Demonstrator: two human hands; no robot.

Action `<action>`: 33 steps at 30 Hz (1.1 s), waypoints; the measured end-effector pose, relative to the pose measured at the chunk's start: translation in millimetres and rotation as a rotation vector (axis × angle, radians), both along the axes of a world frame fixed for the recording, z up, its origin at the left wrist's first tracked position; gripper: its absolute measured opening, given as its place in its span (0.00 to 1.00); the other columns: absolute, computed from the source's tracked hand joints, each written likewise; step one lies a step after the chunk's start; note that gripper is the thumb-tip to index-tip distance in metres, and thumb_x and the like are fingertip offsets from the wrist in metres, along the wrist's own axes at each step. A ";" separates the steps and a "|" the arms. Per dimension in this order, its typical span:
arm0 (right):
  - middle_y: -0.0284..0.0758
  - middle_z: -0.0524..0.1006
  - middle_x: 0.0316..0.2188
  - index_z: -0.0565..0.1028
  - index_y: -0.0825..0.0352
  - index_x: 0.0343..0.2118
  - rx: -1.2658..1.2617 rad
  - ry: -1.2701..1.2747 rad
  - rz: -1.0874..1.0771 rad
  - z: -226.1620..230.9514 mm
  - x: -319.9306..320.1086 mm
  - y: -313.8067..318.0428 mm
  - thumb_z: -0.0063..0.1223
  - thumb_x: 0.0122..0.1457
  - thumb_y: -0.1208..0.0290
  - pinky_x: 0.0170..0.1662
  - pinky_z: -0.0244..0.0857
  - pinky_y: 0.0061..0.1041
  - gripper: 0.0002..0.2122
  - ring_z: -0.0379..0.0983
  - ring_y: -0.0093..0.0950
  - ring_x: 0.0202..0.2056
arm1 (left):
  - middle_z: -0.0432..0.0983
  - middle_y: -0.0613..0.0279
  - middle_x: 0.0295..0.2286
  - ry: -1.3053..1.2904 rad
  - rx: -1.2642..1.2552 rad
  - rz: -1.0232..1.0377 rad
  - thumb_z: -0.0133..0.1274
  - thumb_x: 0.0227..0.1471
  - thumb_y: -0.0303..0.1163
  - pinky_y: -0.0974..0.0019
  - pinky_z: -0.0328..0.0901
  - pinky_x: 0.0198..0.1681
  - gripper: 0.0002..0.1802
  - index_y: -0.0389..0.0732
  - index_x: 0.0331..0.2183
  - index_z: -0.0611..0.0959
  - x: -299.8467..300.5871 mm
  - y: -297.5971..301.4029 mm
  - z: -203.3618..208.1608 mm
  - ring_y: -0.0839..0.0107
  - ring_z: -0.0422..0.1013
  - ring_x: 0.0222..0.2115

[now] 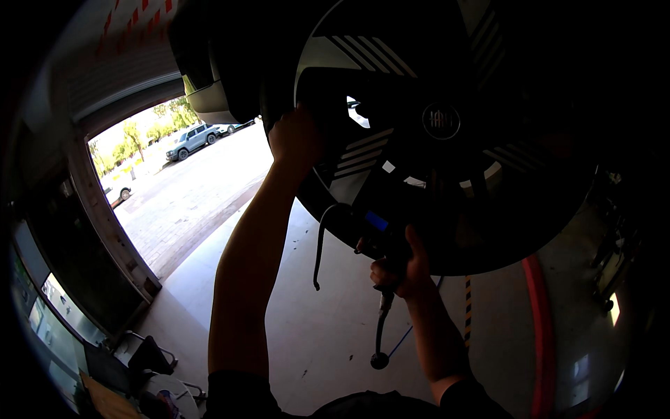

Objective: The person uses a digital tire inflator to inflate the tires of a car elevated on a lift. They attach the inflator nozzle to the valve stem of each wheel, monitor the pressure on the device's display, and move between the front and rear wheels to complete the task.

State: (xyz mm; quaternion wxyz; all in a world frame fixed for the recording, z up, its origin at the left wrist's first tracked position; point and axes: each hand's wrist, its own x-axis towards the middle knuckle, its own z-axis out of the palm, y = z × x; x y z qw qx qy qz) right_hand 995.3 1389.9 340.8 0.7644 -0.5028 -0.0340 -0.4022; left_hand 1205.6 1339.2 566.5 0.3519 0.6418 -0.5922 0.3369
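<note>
A large dark car wheel (359, 157) with striped spokes and a round centre cap hangs raised in front of me, its tire (481, 258) in deep shade. My left hand (299, 137) reaches up to the left side of the rim; its fingers are lost in the dark. Below the wheel, my right hand (405, 269) is closed round a tire inflator (377, 222) with a lit blue screen, thumb pointing up. From the inflator a thin dark hose (321, 241) curves down on the left. Another hose (380, 325) hangs from its underside.
Dark bodywork with a mirror (211, 101) juts out left of the wheel. A wide doorway opens onto paving with a parked grey car (192, 140). A red floor stripe (541, 335) runs at the right. A chair (150, 356) stands at the lower left.
</note>
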 end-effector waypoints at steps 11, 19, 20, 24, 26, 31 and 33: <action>0.22 0.56 0.07 0.67 0.77 0.52 -0.072 0.034 -0.048 0.6 -10.2 3.2 0.23 0.61 0.24 0.16 0.45 0.18 0.48 0.49 0.16 0.08 | 0.83 0.47 0.29 -0.067 0.149 0.023 0.49 0.63 0.43 0.54 0.77 0.35 0.18 0.39 0.35 0.86 -17.6 9.5 -0.6 0.54 0.82 0.34; 0.22 0.55 0.06 0.65 0.76 0.54 -0.076 0.067 0.018 -12.7 1.4 -4.3 0.21 0.61 0.24 0.16 0.45 0.20 0.48 0.49 0.17 0.09 | 0.83 0.49 0.29 -0.078 0.187 0.040 0.55 0.58 0.38 0.57 0.77 0.34 0.12 0.40 0.34 0.86 7.5 -5.6 -2.0 0.55 0.82 0.33; 0.21 0.54 0.06 0.64 0.76 0.54 -0.086 0.079 0.024 -14.2 4.5 -5.3 0.21 0.61 0.24 0.16 0.45 0.20 0.48 0.49 0.17 0.09 | 0.83 0.50 0.30 -0.052 0.217 0.033 0.55 0.58 0.37 0.58 0.77 0.34 0.11 0.40 0.34 0.86 5.5 -4.9 -0.1 0.55 0.82 0.34; 0.26 0.58 0.07 0.65 0.76 0.53 -0.062 0.072 0.010 -15.4 17.5 1.7 0.24 0.61 0.25 0.16 0.43 0.21 0.47 0.48 0.18 0.08 | 0.84 0.52 0.32 -0.105 0.162 -0.024 0.57 0.54 0.31 0.61 0.77 0.32 0.06 0.41 0.32 0.86 -8.1 -0.8 -1.7 0.59 0.82 0.33; 0.28 0.59 0.08 0.65 0.76 0.53 -0.056 0.099 -0.074 -15.5 32.7 7.4 0.23 0.62 0.26 0.16 0.42 0.21 0.46 0.48 0.17 0.08 | 0.84 0.56 0.32 -0.087 0.161 -0.113 0.58 0.55 0.30 0.61 0.77 0.32 0.07 0.39 0.36 0.85 -1.8 9.0 -3.1 0.59 0.82 0.33; 0.47 0.73 0.44 0.59 0.77 0.60 -0.065 0.100 -0.165 -46.5 77.6 9.4 0.26 0.64 0.29 0.14 0.46 0.21 0.45 0.53 0.18 0.09 | 0.79 0.52 0.22 0.202 0.203 -0.560 0.51 0.64 0.42 0.56 0.73 0.28 0.18 0.40 0.27 0.81 58.3 43.5 -79.5 0.53 0.80 0.26; 0.44 0.75 0.41 0.61 0.79 0.58 -0.058 0.161 -0.205 -43.9 95.5 15.0 0.29 0.65 0.31 0.15 0.47 0.20 0.44 0.52 0.17 0.09 | 0.76 0.49 0.20 0.369 0.109 -0.675 0.51 0.63 0.41 0.52 0.69 0.28 0.20 0.37 0.24 0.78 102.4 54.2 -148.2 0.47 0.76 0.23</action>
